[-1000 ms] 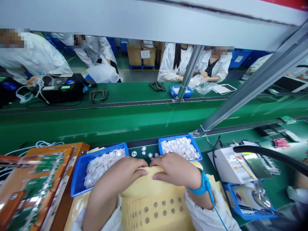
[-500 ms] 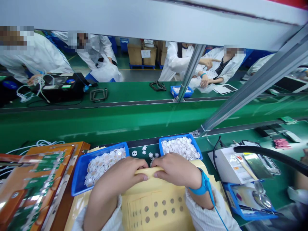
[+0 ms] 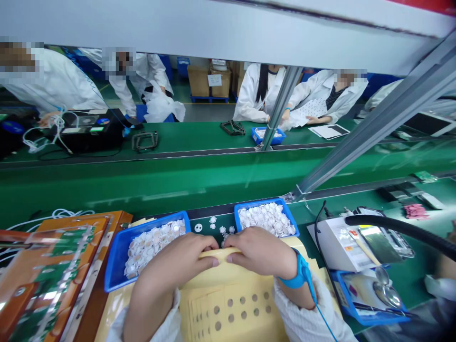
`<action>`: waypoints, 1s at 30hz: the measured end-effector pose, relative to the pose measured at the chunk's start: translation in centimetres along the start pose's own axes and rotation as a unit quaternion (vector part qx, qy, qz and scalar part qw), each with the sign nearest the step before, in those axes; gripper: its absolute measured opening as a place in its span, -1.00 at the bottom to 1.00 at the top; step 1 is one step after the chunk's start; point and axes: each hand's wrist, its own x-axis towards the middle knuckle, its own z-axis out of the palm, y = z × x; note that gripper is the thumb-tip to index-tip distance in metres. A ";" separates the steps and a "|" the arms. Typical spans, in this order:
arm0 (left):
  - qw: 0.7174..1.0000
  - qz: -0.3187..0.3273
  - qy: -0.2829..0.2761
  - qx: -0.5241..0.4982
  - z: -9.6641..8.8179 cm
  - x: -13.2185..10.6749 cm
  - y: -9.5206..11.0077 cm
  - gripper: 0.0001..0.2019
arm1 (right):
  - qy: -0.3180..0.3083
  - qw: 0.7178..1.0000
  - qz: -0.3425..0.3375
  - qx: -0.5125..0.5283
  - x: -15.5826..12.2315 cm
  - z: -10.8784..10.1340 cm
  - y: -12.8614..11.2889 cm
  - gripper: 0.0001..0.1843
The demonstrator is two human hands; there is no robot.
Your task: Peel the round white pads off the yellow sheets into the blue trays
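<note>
Both hands grip the far edge of a yellow sheet, which bends up between them. My left hand has thumb and fingers closed over that edge. Close beside it, my right hand pinches the same edge; a blue wrist strap with a cord circles that wrist. Nearer me lie more yellow sheets with rows of round holes. A blue tray of small white round pieces stands beyond my left forearm, and another blue tray of them stands beyond my right hand. A few loose pieces lie between the trays.
On the left is an orange fixture with green boards. To the right stand a white box-like device, a black flexible tube and a blue tray with tools. A metal post slants overhead. Co-workers in white coats work across the line.
My hands keep the same grip on the yellow sheet, almost unmoved. Across the line, a co-worker's raised, outstretched arm has come down, and a neighbour now holds up a white dotted sheet.
</note>
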 end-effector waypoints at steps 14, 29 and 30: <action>1.000 0.009 -0.003 -0.005 0.1 0.1 -0.2 -0.83 | 0.004 1.000 0.001 -0.002 0.1 0.3 0.1 -0.75; 1.000 0.009 -0.001 0.009 0.1 0.1 0.2 -0.80 | 0.004 1.000 0.005 -0.002 0.1 0.2 0.1 -0.76; 1.000 0.009 -0.002 0.007 0.1 0.1 0.2 -0.80 | 0.003 1.000 0.006 -0.002 0.0 0.1 0.1 -0.76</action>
